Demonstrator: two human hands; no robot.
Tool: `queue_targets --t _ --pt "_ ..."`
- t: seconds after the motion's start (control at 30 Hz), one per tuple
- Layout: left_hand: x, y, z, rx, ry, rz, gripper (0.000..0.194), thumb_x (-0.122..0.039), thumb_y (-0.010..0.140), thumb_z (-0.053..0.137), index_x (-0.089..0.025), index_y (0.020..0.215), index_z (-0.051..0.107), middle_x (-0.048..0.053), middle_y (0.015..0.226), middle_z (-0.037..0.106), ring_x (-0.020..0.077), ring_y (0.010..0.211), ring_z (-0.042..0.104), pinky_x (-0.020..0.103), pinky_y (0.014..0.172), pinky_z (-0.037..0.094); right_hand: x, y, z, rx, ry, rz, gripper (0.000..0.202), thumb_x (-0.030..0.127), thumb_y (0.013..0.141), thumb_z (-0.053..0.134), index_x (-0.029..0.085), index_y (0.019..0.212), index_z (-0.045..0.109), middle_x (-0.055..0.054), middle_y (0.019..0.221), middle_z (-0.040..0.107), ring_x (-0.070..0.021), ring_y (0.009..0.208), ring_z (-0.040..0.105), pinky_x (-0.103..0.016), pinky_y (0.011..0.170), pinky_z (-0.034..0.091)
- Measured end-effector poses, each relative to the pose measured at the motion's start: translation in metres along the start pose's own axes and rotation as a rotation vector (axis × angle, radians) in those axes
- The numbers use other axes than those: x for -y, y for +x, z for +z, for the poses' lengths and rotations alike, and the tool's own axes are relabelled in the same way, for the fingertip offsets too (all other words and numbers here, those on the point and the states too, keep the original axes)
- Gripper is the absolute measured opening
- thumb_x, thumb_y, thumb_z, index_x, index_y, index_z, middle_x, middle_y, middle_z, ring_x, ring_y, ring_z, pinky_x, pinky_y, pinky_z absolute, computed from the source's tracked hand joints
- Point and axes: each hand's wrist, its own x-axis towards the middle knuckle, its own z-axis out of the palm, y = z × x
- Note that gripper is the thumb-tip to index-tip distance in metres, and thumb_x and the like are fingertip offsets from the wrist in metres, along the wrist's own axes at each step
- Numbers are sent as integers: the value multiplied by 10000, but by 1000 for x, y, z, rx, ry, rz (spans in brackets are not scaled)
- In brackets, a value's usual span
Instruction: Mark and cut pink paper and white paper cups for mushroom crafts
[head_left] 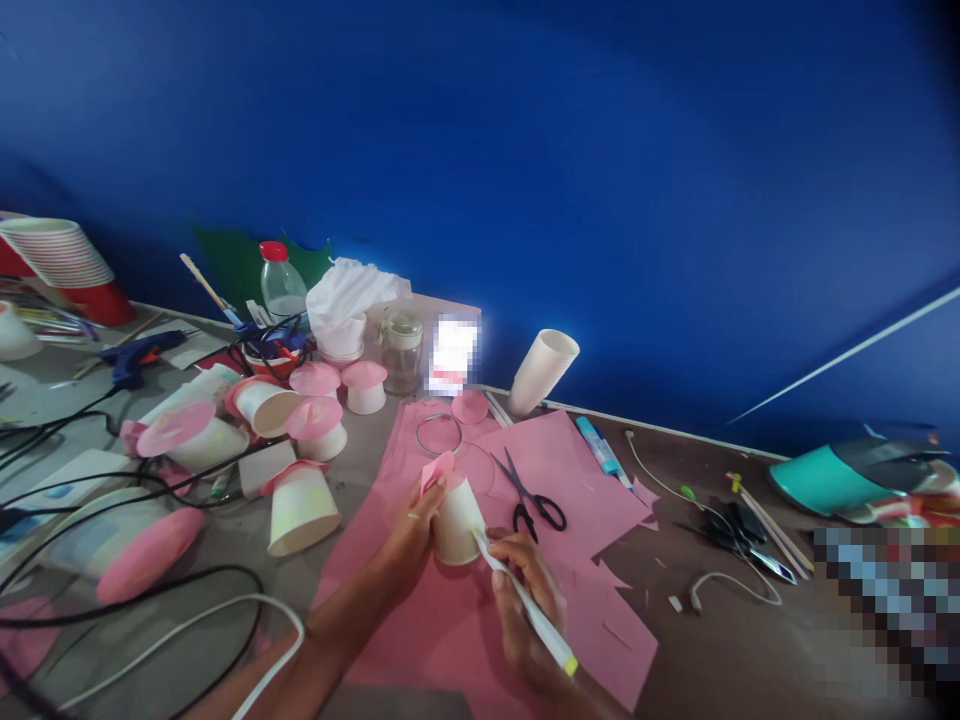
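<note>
A white paper cup [456,525] stands upside down on pink paper [397,625], with a pink paper piece [441,466] at its top. My left hand [414,530] is closed round the cup's left side and the pink piece. In my right hand [529,595] is a white marker [541,625] with a yellow end, its tip against the cup's lower right side. Behind the cup lie black-handled scissors [529,497], their blades apart. To the left sits another white cup [301,508] with pink paper on it and faint yellow marks.
Several pink-topped cups [316,427], a glue gun [139,355] and black cables [112,480] crowd the left. A cup stack [544,372], a glass jar [402,355] and a bottle [281,290] stand along the blue wall [600,180]. Blue glue tubes [598,447] lie right of the scissors.
</note>
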Motion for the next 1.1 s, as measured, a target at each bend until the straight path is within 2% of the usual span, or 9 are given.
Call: queue_targets --t 0.3,0.5,0.6,0.77,0.9,1.0,1.1 --pt "-3 -4 3 -22 28 4 325 -453 740 791 -179 863 667 -9 684 632 152 628 535 265 593 434 -1 -1 0 37 -8 -37 192 176 912 516 245 1035 645 -46 886 702 -250 890 726 -356 730 603" --pt "-6 -7 5 -25 44 3 315 -453 733 782 -186 863 677 -26 673 633 150 627 547 256 588 410 -6 -7 0 65 1 -47 189 189 934 515 235 1065 643 -60 936 704 -251 977 716 -360 792 600" --pt "-5 -6 4 -19 33 2 325 -462 735 788 -184 853 666 -23 673 630 142 615 540 252 586 418 -6 -6 0 56 4 -31 170 210 950 511 232 1060 638 -50 920 694 -235 958 713 -353 789 602" --pt "-4 -4 4 -46 29 0 451 -490 651 846 -167 910 667 -18 694 639 135 620 545 241 579 441 -3 -2 0 35 -14 -20 161 228 968 504 248 1046 643 -52 899 696 -226 913 709 -339 756 608" --pt "-3 -2 3 -30 11 5 379 -460 705 822 -170 906 681 -9 708 661 140 633 563 238 583 449 -4 -4 1 -10 5 5 152 256 972 504 245 1025 645 -57 920 694 -246 909 713 -360 732 612" --pt "0 0 0 -11 -8 6 350 -464 729 804 -177 895 693 -3 720 682 150 651 593 242 606 464 -2 -5 2 16 34 -52 170 222 940 508 245 1048 638 -54 915 695 -270 916 715 -405 753 617" --pt "1 0 0 -30 10 -2 366 -493 707 811 -176 844 689 -20 648 651 136 582 568 240 554 434 6 -1 3 75 46 -136 219 168 889 523 247 1063 630 -43 855 698 -268 839 719 -452 780 616"
